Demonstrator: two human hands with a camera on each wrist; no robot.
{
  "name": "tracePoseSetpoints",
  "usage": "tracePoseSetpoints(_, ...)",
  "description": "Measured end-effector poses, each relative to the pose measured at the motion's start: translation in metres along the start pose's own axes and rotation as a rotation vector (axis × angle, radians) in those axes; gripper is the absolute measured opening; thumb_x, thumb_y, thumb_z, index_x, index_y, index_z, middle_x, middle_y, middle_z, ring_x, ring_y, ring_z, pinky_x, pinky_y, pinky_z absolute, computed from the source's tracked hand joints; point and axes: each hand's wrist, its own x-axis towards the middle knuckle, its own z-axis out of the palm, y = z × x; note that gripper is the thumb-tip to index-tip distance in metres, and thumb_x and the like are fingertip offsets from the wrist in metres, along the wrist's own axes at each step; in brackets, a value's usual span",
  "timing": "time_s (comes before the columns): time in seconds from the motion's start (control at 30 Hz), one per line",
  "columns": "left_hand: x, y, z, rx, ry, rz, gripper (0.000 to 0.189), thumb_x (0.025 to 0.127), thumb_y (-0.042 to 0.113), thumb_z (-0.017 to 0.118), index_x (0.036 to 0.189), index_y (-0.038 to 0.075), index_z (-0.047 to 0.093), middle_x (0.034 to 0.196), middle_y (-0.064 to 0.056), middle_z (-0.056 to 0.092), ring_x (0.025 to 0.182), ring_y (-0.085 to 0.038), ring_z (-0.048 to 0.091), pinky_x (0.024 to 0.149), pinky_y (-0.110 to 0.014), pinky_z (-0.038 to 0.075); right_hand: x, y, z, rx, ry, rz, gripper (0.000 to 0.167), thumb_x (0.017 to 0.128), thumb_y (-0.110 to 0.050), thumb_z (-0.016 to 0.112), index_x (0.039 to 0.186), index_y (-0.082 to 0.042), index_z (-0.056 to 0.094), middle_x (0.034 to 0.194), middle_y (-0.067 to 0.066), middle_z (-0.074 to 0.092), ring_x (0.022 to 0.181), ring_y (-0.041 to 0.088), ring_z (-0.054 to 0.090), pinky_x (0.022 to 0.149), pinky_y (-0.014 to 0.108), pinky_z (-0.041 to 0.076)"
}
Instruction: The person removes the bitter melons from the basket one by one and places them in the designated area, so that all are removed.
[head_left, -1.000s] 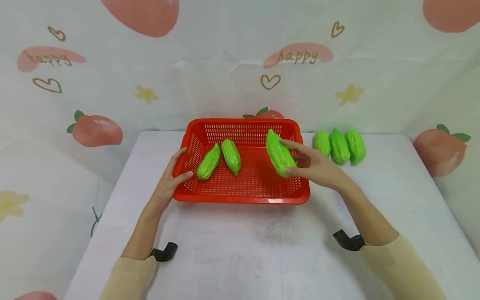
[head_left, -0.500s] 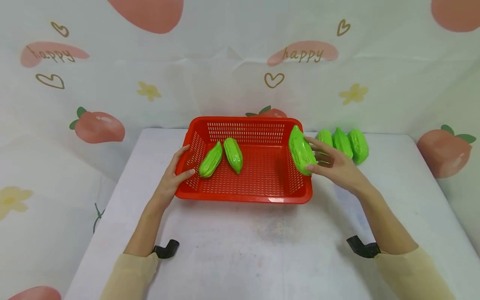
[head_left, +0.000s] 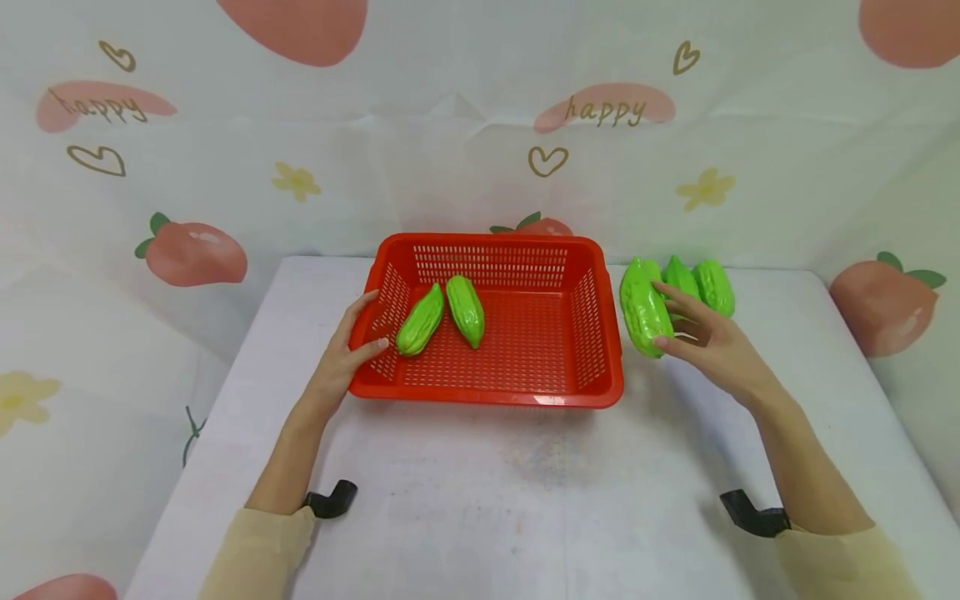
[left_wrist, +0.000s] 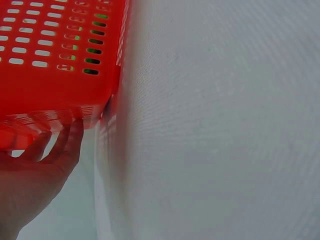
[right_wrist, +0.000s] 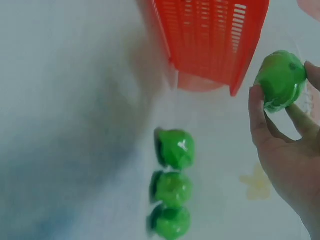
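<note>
A glossy, ridged green gourd [head_left: 643,312], merely pinched by the right hand [head_left: 718,350], could slip. The left hand [head_left: 335,365] grips the red plastic basket [head_left: 487,397].

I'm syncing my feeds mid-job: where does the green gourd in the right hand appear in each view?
Head: the held gourd is right of centre, to the right of the red basket, in the right hand.
Left wrist: not in it.
Right wrist: upper right, between thumb and fingers.
Shared landmark: the red basket, central in head, upper left in left wrist, at the top in right wrist.
</note>
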Motion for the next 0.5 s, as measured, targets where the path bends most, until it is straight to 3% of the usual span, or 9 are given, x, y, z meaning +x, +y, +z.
tracePoseSetpoints(0.2, -0.002, 0.000, 0.000, 0.005, 0.014, -0.002, 0.067, 0.100, 0.016, 0.053, 0.156, 0.039, 0.023, 0.155, -0.003, 0.028, 0.132, -0.031, 0.038, 0.094, -0.035, 0.051, -0.006, 0.010, -0.007, -0.025, 0.000, 0.013, 0.070, 0.095, -0.021, 0.068, 0.155, -0.033, 0.033, 0.142, 0.013, 0.047, 0.111, 0.003, 0.051, 0.083, 0.010, 0.046)
tracePoseSetpoints(0.5, -0.002, 0.000, 0.001, -0.019, 0.011, -0.001, 0.066, 0.100, 0.015, 0.053, 0.155, 0.038, 0.025, 0.153, -0.005, 0.031, 0.131, -0.031, 0.039, 0.094, -0.035, 0.051, -0.017, 0.032, -0.016, -0.091, -0.022, 0.026, 0.074, 0.095, -0.024, 0.069, 0.157, -0.028, 0.029, 0.147, 0.024, 0.043, 0.106, -0.007, 0.049, 0.080, 0.008, 0.045)
